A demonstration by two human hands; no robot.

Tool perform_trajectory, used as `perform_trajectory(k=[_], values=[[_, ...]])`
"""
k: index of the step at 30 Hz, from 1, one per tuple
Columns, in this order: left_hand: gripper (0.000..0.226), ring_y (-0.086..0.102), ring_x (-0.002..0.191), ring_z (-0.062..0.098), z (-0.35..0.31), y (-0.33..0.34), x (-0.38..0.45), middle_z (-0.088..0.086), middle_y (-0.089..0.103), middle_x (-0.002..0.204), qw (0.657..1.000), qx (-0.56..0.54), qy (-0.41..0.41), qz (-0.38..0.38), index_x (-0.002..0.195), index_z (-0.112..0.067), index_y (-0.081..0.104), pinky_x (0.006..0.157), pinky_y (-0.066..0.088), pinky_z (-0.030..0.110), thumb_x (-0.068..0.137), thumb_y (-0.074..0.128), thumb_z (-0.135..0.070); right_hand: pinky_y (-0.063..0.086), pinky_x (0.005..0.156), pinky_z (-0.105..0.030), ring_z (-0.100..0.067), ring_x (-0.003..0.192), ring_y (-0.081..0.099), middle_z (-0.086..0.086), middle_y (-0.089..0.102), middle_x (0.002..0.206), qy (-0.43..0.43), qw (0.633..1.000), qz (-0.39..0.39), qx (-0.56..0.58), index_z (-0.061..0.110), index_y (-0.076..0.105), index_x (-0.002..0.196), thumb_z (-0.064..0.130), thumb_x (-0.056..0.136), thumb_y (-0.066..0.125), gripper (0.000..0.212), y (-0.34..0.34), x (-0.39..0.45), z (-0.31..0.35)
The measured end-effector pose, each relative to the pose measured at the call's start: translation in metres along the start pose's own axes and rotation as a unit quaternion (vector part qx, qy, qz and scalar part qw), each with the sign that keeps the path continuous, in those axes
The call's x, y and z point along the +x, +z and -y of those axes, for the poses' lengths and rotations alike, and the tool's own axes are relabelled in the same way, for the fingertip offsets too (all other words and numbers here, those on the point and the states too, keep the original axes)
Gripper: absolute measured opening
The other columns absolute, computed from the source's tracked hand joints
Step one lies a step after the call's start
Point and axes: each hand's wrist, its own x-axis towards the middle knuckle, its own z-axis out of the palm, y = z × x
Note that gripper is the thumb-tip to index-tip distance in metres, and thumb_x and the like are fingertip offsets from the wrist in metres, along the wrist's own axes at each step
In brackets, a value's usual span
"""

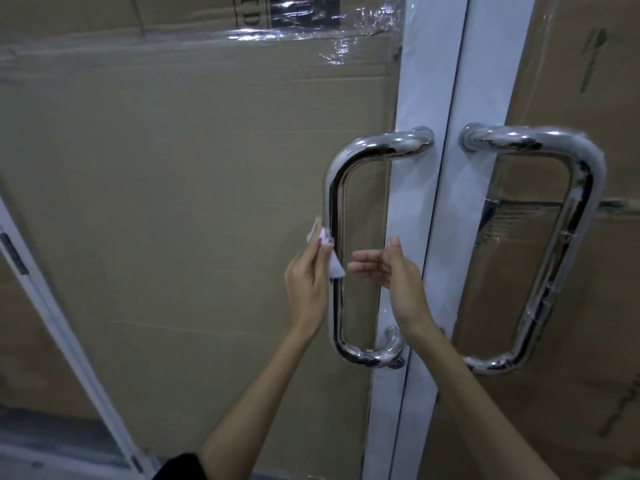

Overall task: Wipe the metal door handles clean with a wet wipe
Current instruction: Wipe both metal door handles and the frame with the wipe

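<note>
Currently left hand [306, 271] pinches the wet wipe [333, 261] against the left handle [334, 209], mid-bar. Right hand [391, 271] is open, empty, just beside. Wrap the wipe fully round the bar, then stroke lengthwise. Right handle [568, 216] untouched, looks film-wrapped.

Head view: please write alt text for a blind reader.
A left hand presses a white wet wipe against the left metal door handle. The open right hand hovers beside it; the right handle is untouched.
</note>
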Motion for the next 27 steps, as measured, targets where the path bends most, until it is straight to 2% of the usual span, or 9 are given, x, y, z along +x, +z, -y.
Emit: perform_trajectory(k=[3, 5, 10, 14, 17, 19, 21, 24, 27], values=[[0.048, 0.046, 0.107, -0.025, 0.001, 0.01, -0.003, -0.05, 0.04, 0.123, 0.999, 0.027, 0.034, -0.018, 0.141, -0.023, 0.035, 0.09, 0.036, 0.004, 0.097, 0.05, -0.012, 0.051, 0.084, -0.028, -0.02, 0.084, 0.069, -0.008, 0.074, 0.085, -0.007, 1.0, -0.024, 0.013, 0.014, 0.07, 0.09, 0.042, 0.101, 0.025, 0.054, 0.013, -0.004, -0.006], [0.049, 0.048, 0.109, -0.022, 0.02, 0.009, -0.028, -0.052, 0.038, 0.125, 0.999, 0.042, 0.021, -0.009, 0.141, -0.028, 0.032, 0.092, 0.041, 0.007, 0.097, 0.049, -0.014, 0.052, 0.08, -0.022, -0.019, 0.083, 0.068, -0.007, 0.072, 0.087, -0.009, 0.999, -0.046, 0.018, 0.017, 0.068, 0.091, 0.038, 0.101, 0.029, 0.045, 0.016, -0.009, -0.007], [0.031, 0.058, 0.115, -0.001, 0.065, -0.022, -0.069, -0.012, 0.063, 0.124, 0.996, 0.016, -0.084, 0.029, 0.121, -0.03, 0.063, 0.102, 0.047, 0.038, 0.092, 0.059, -0.018, 0.051, 0.079, -0.028, -0.013, 0.078, 0.064, -0.005, 0.068, 0.094, 0.034, 0.995, -0.093, 0.023, 0.019, 0.066, 0.095, 0.02, 0.099, 0.045, 0.021, 0.008, -0.029, -0.015], [0.023, 0.061, 0.103, 0.011, 0.031, -0.036, -0.048, -0.009, 0.069, 0.11, 0.994, 0.071, 0.067, 0.045, 0.11, -0.023, 0.07, 0.091, 0.046, 0.025, 0.091, 0.058, -0.02, 0.055, 0.078, -0.032, -0.019, 0.09, 0.064, -0.01, 0.065, 0.107, 0.181, 0.978, 0.054, 0.088, 0.015, 0.065, 0.111, 0.032, 0.098, 0.046, 0.029, 0.012, -0.049, -0.012], [0.029, 0.047, 0.102, 0.015, 0.003, -0.026, -0.037, -0.016, 0.055, 0.11, 0.985, 0.11, 0.096, 0.091, 0.115, -0.031, 0.065, 0.093, 0.039, 0.02, 0.091, 0.051, -0.037, 0.055, 0.089, -0.038, -0.022, 0.11, 0.063, -0.007, 0.064, 0.123, 0.2, 0.935, 0.153, 0.25, 0.019, 0.056, 0.128, 0.044, 0.098, 0.037, 0.043, 0.02, -0.054, -0.008], [0.033, 0.039, 0.112, 0.016, -0.004, -0.022, -0.037, -0.024, 0.036, 0.122, 0.981, 0.113, 0.074, 0.14, 0.119, -0.038, 0.061, 0.103, 0.034, 0.025, 0.092, 0.044, -0.045, 0.055, 0.086, -0.03, -0.021, 0.113, 0.061, -0.01, 0.064, 0.125, 0.188, 0.925, 0.123, 0.306, 0.013, 0.057, 0.128, 0.036, 0.1, 0.039, 0.04, 0.019, -0.048, -0.003], [0.036, 0.032, 0.12, 0.015, -0.006, -0.024, -0.036, -0.027, 0.024, 0.129, 0.979, 0.1, 0.053, 0.171, 0.123, -0.048, 0.054, 0.109, 0.028, 0.027, 0.091, 0.039, -0.051, 0.05, 0.081, -0.028, -0.021, 0.1, 0.064, -0.014, 0.067, 0.114, 0.161, 0.944, 0.041, 0.286, 0.006, 0.064, 0.114, 0.021, 0.097, 0.047, 0.028, 0.014, -0.039, 0.004], [0.033, 0.032, 0.126, 0.006, -0.012, -0.034, -0.03, -0.017, 0.024, 0.131, 0.99, 0.024, 0.001, 0.139, 0.118, -0.047, 0.056, 0.111, 0.026, 0.018, 0.088, 0.043, -0.049, 0.05, 0.078, -0.036, -0.022, 0.086, 0.062, -0.016, 0.068, 0.098, 0.085, 0.969, -0.105, 0.208, 0.006, 0.068, 0.09, 0.013, 0.094, 0.053, 0.017, 0.008, -0.02, 0.014], [0.03, 0.032, 0.121, -0.012, -0.012, -0.047, -0.024, -0.008, 0.032, 0.125, 0.992, -0.005, -0.049, 0.116, 0.117, -0.036, 0.058, 0.106, 0.024, 0.006, 0.091, 0.044, -0.038, 0.048, 0.069, -0.033, -0.007, 0.072, 0.058, 0.001, 0.066, 0.077, -0.014, 0.974, -0.203, 0.099, 0.016, 0.065, 0.08, 0.022, 0.096, 0.051, 0.022, 0.02, -0.002, 0.024]])
